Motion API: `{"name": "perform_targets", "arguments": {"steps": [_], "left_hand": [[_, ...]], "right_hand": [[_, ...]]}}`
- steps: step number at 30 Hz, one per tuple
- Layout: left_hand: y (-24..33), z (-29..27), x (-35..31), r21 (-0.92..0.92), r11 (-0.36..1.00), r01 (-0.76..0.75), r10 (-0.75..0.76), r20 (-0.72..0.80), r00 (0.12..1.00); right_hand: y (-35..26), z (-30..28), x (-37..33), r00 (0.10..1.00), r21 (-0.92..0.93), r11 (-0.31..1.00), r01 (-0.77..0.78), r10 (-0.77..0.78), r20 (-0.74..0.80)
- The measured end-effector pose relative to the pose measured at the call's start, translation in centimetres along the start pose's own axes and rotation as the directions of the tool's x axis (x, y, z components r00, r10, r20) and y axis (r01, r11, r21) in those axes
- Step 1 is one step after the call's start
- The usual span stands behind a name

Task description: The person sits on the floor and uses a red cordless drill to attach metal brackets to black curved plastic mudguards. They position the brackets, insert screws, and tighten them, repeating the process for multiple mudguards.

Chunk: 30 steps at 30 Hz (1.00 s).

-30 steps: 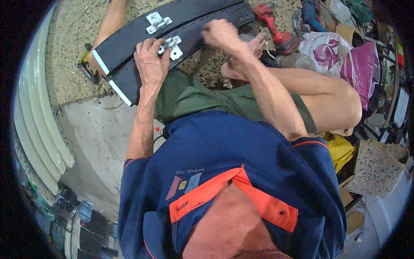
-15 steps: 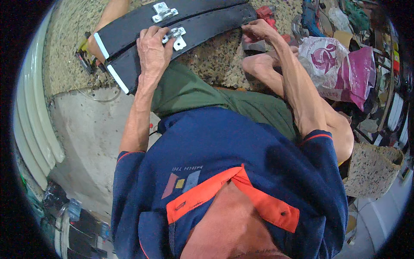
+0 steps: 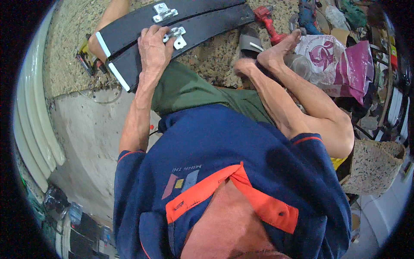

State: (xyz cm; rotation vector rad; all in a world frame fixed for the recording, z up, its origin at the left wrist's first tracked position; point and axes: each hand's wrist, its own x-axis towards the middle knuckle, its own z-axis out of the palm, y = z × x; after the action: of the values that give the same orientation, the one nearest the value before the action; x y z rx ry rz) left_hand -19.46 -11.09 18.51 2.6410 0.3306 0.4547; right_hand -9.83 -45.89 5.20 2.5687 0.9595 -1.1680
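Two long, curved black panels (image 3: pixel 125 32) lie side by side across my lap, each with a white end strip at the left. A shiny metal bracket (image 3: pixel 161 12) sits on the far panel. On the near panel is a second metal bracket (image 3: pixel 179 42), and my left hand (image 3: pixel 154 48) rests there with thumb and fingers curled around its left side. My right hand (image 3: pixel 245 67) is away from the panels, beside my bare foot and below a dark grey sandal-like thing (image 3: pixel 250 45) with a light strap. Motion smears its fingers, so what they hold does not show.
A red power drill (image 3: pixel 270 26) lies past the panels' right end. Farther right are a blue power tool (image 3: pixel 307 18), a clear jar (image 3: pixel 300 64) and a white and purple bag (image 3: pixel 340 60). A small yellow and black tool (image 3: pixel 84 58) lies at the left on the speckled mat (image 3: pixel 69 60).
My right hand has left the panels' right end and come down toward me, uncovering the drill and the sandal-like thing. The left hand stays on the bracket.
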Motion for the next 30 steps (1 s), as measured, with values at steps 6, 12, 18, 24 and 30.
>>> {"name": "perform_targets", "arguments": {"steps": [6, 12, 18, 24, 30], "left_hand": [[0.3, 0.1, 0.0, 0.015, 1.0, 0.005, -0.005, 0.013, 1.0], [0.0, -0.3, -0.2, 0.016, 1.0, -0.006, 0.007, -0.006, 1.0], [0.6, -0.3, -0.1, -0.034, 0.997, 0.063, -0.061, 0.051, 0.997], [1.1, -0.9, 0.0, -0.088, 0.987, 0.134, -0.126, 0.094, 0.988], [1.9, -0.5, 0.6, -0.068, 0.968, 0.24, -0.232, 0.108, 0.967]], "right_hand": [[-2.0, 2.2, 2.5, 0.93, 0.038, 0.994, 0.099, -0.106, 0.352], [0.4, 8.9, 7.5, 0.829, 0.553, 0.675, 0.489, -0.557, -0.053], [7.4, -6.5, 9.1, 0.885, 0.69, 0.577, 0.436, -0.415, -0.212], [18.4, -23.3, 14.8, 0.795, 0.312, 0.92, -0.238, 0.37, -0.481], [28.9, -23.8, 23.8, 0.634, 0.409, 0.879, -0.245, 0.465, -0.618]]}}
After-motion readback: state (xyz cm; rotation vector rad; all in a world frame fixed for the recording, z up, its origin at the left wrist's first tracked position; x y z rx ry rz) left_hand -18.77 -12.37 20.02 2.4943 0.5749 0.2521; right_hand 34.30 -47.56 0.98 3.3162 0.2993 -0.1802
